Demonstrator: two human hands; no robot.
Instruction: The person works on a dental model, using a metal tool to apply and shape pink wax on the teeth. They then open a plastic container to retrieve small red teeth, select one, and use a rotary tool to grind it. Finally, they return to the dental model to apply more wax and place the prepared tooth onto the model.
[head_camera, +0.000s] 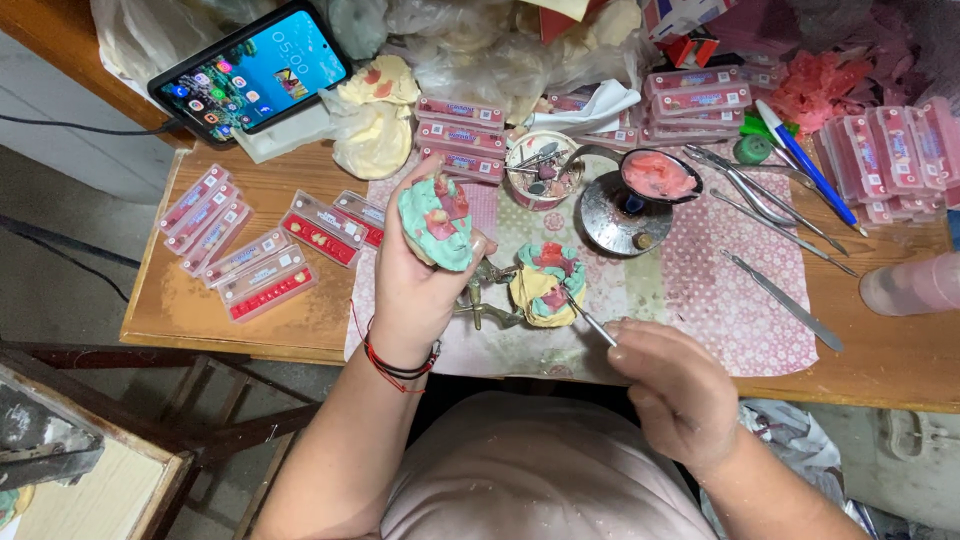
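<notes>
Overhead, green cast (437, 222) in left hand (415, 285); right hand (672, 385) on metal tool (588, 322)

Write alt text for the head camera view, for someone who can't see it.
Seen from above, a person's left hand holds up a green and pink dental model while the right hand points a thin metal tool at a second model on a patterned cloth. Small pink boxes, metal instruments and a smartphone crowd the wooden table.

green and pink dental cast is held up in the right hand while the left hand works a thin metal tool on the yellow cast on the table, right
Not quite: the hands are swapped. In the head view the left hand holds up the green and pink dental cast, and the right hand works the thin metal tool on the yellow cast.
</notes>
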